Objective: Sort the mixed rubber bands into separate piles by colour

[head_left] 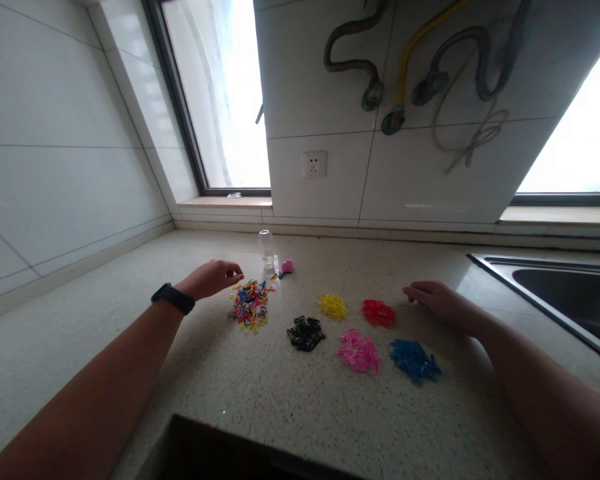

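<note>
A pile of small mixed-colour loops that look like rubber bands [251,303] lies on the counter. My left hand [216,276], with a black band on its wrist, hovers at that pile's upper left edge, fingers loosely bent and apart, holding nothing visible. To the right are single-colour piles: yellow bands [333,306], red bands [379,313], black bands [305,333], pink bands [359,352] and blue bands [415,361]. Beside the red pile, without touching it, my right hand [433,300] rests on the counter, its fingers curled together with nothing visible in them.
A clear bottle [266,249] stands behind the mixed pile, next to a pink cap-like piece [287,266] and a few stray bands. A metal sink [570,300] is set into the counter [260,400] at the right. Behind are a tiled wall, a socket [315,164] and hoses.
</note>
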### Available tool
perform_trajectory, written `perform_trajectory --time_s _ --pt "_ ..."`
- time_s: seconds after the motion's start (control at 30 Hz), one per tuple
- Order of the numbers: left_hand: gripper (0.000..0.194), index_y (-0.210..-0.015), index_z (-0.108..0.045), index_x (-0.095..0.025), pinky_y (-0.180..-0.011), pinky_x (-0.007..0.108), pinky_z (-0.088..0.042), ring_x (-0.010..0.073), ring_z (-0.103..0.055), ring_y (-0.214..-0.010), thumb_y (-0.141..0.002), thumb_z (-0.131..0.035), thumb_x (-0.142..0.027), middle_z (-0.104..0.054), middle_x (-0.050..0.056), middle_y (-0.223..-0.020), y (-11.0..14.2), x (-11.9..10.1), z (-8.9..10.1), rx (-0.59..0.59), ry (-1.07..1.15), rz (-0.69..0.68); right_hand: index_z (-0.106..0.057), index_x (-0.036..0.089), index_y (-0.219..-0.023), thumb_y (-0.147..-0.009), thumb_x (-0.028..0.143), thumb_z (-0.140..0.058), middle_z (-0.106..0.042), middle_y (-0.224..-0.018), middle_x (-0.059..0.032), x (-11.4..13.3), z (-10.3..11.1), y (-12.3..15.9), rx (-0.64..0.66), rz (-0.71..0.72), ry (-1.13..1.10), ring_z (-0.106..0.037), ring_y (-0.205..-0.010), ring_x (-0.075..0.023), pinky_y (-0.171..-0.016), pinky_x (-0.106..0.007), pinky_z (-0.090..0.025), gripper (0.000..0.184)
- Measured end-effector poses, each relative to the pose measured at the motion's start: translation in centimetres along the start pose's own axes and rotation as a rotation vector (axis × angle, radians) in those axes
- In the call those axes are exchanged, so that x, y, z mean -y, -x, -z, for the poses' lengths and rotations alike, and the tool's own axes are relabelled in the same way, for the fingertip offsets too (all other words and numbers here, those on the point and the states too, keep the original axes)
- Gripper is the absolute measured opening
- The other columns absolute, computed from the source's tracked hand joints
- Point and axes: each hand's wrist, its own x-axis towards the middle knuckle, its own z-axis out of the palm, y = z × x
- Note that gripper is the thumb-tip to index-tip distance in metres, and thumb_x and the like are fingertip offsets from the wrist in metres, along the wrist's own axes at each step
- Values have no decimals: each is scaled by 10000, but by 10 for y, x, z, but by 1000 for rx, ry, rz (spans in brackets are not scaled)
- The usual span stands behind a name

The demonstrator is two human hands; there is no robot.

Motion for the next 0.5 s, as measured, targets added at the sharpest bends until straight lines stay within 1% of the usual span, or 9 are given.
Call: perform_trajectory --time_s 0.07,0.17,0.23,0.4,0.5 --pt "294 -942 -704 -162 -549 224 -381 93 -530 -568 -909 -592 -432 -632 5 -689 2 15 -8 26 7 15 -646 196 -705 -814 629 -513 -537 -590 -18 -1 0 -1 -7 15 8 -487 -587 -177 -574 -306 -369 466" --pt "306 -986 -649 -133 -600 259 -487 109 -564 -626 -942 -587 -430 -627 13 -789 2 28 -18 71 12 22 -641 197 -684 -812 624 -512 -553 -598 -26 -2 0 -2 -20 20 25 -493 -592 -180 -577 -307 -376 464" --pt "304 -1007 -632 -128 -631 285 -522 118 -583 -663 -956 -575 -422 -628 21 -839 1 31 -20 92 12 16 -640 200 -678 -808 625 -510 -542 -584 -24 0 0 -1 -20 15 32 -486 -584 -180 -576 -308 -377 463" --pt "317 -1015 -646 -128 -654 297 -526 120 -583 -662 -941 -598 -433 -627 16 -814 0 32 -22 109 13 3 -636 201 -680 -809 610 -505 -537 -599 -26 2 0 0 -22 -2 18 -485 -594 -183 -590 -312 -384 449" --pt "304 -1060 -635 -129 -702 324 -546 143 -618 -750 -955 -583 -409 -645 42 -914 0 33 -24 131 13 9 -635 203 -683 -810 605 -511 -529 -593 -22 0 0 0 -12 -5 16 -479 -593 -183 -585 -312 -377 440"
